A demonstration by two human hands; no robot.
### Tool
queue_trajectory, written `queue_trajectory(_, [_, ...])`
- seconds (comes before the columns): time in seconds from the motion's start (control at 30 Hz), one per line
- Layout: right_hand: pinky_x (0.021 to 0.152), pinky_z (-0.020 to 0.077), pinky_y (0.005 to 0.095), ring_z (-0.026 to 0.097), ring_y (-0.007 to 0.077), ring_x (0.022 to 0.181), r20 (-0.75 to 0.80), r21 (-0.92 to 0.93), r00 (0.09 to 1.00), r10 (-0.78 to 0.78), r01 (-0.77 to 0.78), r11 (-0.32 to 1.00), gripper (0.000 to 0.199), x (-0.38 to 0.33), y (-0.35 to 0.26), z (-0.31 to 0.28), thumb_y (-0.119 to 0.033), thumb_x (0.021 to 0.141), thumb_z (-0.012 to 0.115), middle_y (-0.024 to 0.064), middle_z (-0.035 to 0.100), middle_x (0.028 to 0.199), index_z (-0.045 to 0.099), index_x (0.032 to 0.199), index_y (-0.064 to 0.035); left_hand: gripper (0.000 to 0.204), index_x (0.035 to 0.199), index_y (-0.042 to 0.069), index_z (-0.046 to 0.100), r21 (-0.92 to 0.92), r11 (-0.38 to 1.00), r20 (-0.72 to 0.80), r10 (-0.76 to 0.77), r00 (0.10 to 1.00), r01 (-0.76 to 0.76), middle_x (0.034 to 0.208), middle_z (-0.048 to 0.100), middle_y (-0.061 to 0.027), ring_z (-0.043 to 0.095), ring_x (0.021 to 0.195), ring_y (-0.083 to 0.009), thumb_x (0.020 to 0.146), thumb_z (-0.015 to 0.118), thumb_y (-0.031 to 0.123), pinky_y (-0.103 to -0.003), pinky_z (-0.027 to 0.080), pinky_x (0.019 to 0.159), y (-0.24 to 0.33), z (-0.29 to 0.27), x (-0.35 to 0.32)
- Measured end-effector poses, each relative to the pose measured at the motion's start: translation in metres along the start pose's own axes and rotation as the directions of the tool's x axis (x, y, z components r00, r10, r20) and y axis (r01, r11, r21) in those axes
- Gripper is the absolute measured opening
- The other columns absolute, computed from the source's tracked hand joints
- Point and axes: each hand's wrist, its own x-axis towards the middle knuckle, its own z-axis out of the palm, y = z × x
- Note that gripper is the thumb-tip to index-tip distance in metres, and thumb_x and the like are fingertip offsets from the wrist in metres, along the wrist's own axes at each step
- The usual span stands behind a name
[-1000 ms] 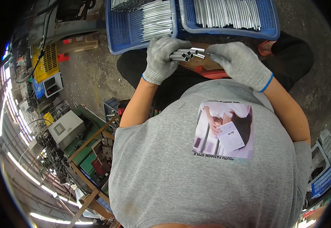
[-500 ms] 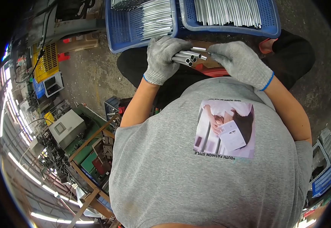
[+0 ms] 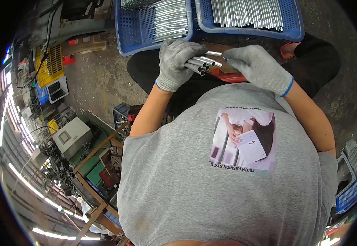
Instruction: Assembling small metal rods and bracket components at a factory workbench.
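From my end, I see the open ends of the metal tubes (image 3: 195,66) tipped closer to the grey T-shirt (image 3: 174,160) than a second ago, leaving the farthest tube (image 3: 214,53) more separate, probably easier to handle singly. The left hand (image 3: 175,59) is closed around the tubes, just off the left blue crate's (image 3: 135,48) near right corner. The right hand (image 3: 258,66) is curled, fingertips at that tube's end; I can't tell whether they grip it.
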Motion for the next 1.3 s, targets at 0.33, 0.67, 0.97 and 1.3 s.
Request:
queue_trajectory(0.33, [0.078, 0.0551, 0.031, 0.07, 0.0195, 0.084, -0.127, 0.138, 0.991, 0.041, -0.023, 0.99, 0.027, 0.006, 0.014, 0.0, -0.012, 0.098, 0.059, 0.0166, 0.073, 0.095, 0.067, 0.116, 0.006, 0.025, 0.104, 0.012, 0.073, 0.189, 0.951, 0.002, -0.25, 0.968, 0.246, 0.091, 0.072, -0.0073, 0.069, 0.089, -0.0272, 0.079, 0.072, 0.016, -0.039, 0.047, 0.089, -0.06, 0.004, -0.02])
queue_trajectory(0.67, [0.081, 0.0551, 0.0359, 0.071, 0.0287, 0.088, -0.154, 0.001, 0.988, -0.012, 0.012, 1.0, 0.026, 0.008, 0.018, 0.006, -0.01, 0.096, 0.061, 0.0217, 0.072, 0.101, 0.068, 0.115, 0.0055, 0.029, 0.112, 0.01, 0.069, 0.249, 0.86, 0.118, -0.484, 0.867, 0.446, 0.101, 0.071, -0.0149, 0.067, 0.096, -0.0365, 0.083, 0.07, 0.011, -0.045, 0.053, 0.081, -0.116, 0.011, -0.024])
queue_trajectory(0.97, [0.079, 0.0548, 0.0375, 0.071, 0.0333, 0.087, -0.046, -0.095, 0.974, -0.22, 0.215, 0.972, 0.025, 0.038, -0.037, 0.009, -0.011, 0.093, 0.063, 0.0213, 0.072, 0.1, 0.07, 0.113, 0.0026, 0.022, 0.108, 0.007, 0.067, -0.025, 0.819, 0.088, -0.57, 0.817, 0.573, 0.092, 0.071, -0.0146, 0.069, 0.087, -0.0348, 0.087, 0.07, 0.007, -0.041, 0.054, 0.075, -0.037, -0.06, -0.066])
queue_trajectory(1.3, [0.08, 0.0551, 0.0399, 0.07, 0.0338, 0.089, 0.222, -0.165, 0.882, -0.417, 0.455, 0.875, 0.026, 0.074, -0.085, 0.045, -0.016, 0.092, 0.066, 0.0179, 0.072, 0.101, 0.07, 0.114, -0.0019, 0.016, 0.101, 0.003, 0.066, -0.28, 0.634, -0.019, -0.754, 0.656, 0.721, 0.084, 0.069, -0.0148, 0.066, 0.077, -0.0356, 0.086, 0.072, 0.005, -0.038, 0.051, 0.069, 0.029, -0.092, -0.128])
